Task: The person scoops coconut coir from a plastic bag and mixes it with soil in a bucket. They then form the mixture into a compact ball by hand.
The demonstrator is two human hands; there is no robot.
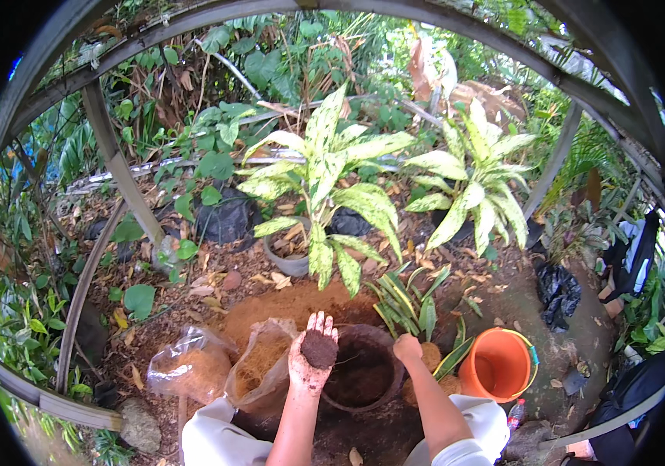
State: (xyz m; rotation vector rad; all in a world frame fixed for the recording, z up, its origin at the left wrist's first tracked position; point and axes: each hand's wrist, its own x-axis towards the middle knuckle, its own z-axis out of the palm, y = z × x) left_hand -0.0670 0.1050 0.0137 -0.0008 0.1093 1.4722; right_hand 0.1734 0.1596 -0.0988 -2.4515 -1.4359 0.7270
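Palm up, my left hand holds a mound of dark soil over the left rim of a round dark pot. More dark soil lies inside the pot. At the pot's right rim, my right hand is closed at the base of a yellow-edged snake plant, whose leaves fan out above the fist; its fingers are partly hidden. A coir-like brown ball sits just right of that hand. More snake plant leaves lie between my right forearm and an orange bucket.
Left of the pot stand an open bag of brown fibre and a clear plastic bag. Beyond are brown loose material and a potted variegated plant. A plastic bottle is near my right knee; a stone lies lower left.
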